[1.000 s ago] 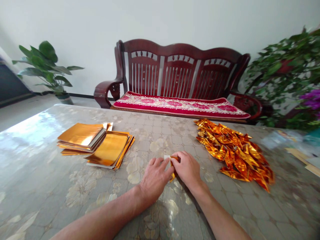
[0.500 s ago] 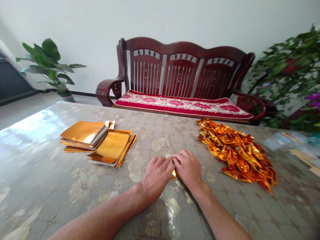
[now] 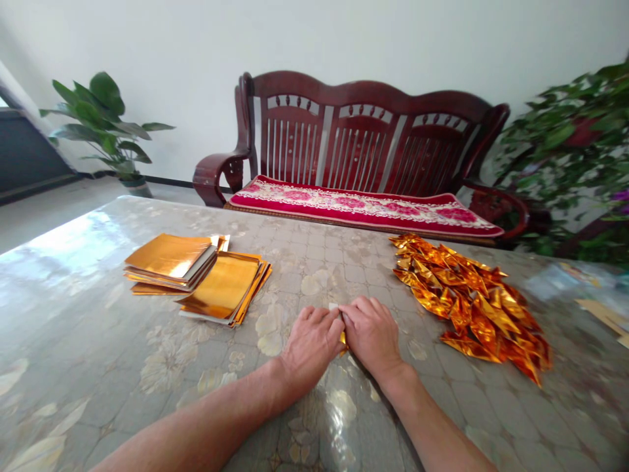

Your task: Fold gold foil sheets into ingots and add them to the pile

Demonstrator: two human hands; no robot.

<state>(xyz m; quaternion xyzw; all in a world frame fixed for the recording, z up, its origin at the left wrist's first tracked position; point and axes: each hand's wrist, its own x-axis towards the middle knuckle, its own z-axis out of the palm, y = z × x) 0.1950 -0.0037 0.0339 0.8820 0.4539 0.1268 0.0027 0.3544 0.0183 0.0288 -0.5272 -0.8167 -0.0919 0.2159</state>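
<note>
Both my hands rest together on the table's near middle, fingers curled down over a small folded gold foil paper (image 3: 343, 338); only a sliver of it shows between them. My left hand (image 3: 311, 346) presses it from the left, my right hand (image 3: 372, 334) from the right, knuckles touching. A stack of flat gold foil sheets (image 3: 196, 275) lies to the left of my hands. A heap of folded gold foil pieces (image 3: 472, 303) lies to the right.
The table (image 3: 98, 354) has a glossy floral cover. Behind it stands a dark red wooden bench (image 3: 363, 141) with a red cushion. A potted plant (image 3: 101, 124) is at the back left, leafy plants (image 3: 574, 151) at the right. Papers (image 3: 607, 314) lie at the right edge.
My hands have closed together over the folded paper, hiding most of it; earlier more of its white and gold showed between the fingers. The view has shifted slightly.
</note>
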